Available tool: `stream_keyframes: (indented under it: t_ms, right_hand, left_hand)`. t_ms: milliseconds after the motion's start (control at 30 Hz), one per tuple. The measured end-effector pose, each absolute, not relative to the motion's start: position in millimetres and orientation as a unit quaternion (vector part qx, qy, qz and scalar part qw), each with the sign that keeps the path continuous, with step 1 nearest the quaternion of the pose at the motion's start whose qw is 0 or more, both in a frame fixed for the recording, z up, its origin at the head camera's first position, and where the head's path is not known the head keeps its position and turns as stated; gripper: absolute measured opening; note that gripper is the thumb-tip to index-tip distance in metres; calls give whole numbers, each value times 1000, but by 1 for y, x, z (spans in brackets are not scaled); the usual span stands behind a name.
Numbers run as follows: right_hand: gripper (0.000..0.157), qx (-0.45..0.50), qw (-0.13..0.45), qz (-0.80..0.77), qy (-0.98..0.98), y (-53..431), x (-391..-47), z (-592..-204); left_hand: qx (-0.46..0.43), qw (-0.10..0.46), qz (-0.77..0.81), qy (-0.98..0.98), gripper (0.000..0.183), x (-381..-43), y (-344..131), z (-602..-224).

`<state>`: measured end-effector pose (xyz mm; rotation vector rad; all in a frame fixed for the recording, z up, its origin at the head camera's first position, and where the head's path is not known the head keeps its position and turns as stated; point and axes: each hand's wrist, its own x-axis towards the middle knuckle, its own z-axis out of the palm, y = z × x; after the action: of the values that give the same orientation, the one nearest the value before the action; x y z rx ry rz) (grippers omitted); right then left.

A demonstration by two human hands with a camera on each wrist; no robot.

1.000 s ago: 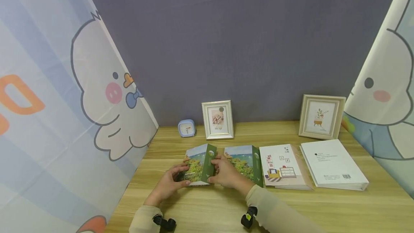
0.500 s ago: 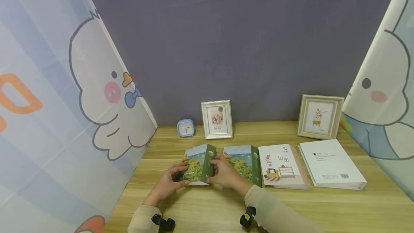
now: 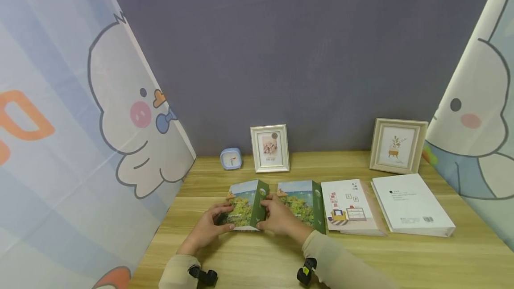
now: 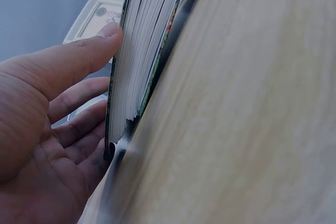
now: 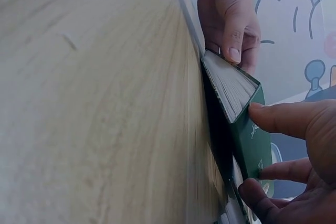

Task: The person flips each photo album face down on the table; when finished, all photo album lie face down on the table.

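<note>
A green-spined photo album [image 3: 242,202] with a seaside garden cover lies on the wooden table, thicker at its spine than at its opposite edge. At its left side, my left hand [image 3: 207,226] touches the cover with thumb and fingers loosely extended; the left wrist view shows the thumb [image 4: 86,51] along the cover's edge beside the pages [image 4: 140,40]. My right hand [image 3: 279,214] presses thumb and fingertips against the green spine [image 5: 253,132], fingers mostly straight. Partly behind the right hand lies a matching album [image 3: 299,197].
Further right lie an album with a furniture drawing [image 3: 348,204] and a white album with a barcode [image 3: 411,204]. Along the back stand a blue alarm clock [image 3: 231,158], a picture frame [image 3: 270,148] and another frame [image 3: 398,145]. Printed curtains [image 3: 156,164] flank the table [image 3: 249,262].
Both hands stay in place on the left album. The head view shifts very slightly; nothing else visibly moves.
</note>
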<state>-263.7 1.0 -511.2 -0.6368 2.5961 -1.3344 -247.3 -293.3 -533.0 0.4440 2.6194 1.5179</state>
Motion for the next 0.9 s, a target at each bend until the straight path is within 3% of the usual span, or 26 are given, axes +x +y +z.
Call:
stream_keyframes:
  t_ms: [367, 900]
  right_hand:
    - [81, -211, 92, -463, 856, 1, -263, -514]
    - [66, -226, 85, -438, 866, -1, -261, -512]
  left_hand:
    - [144, 42, 503, 851, 58, -245, -293, -531]
    - [150, 36, 499, 853, 57, -246, -292, -532]
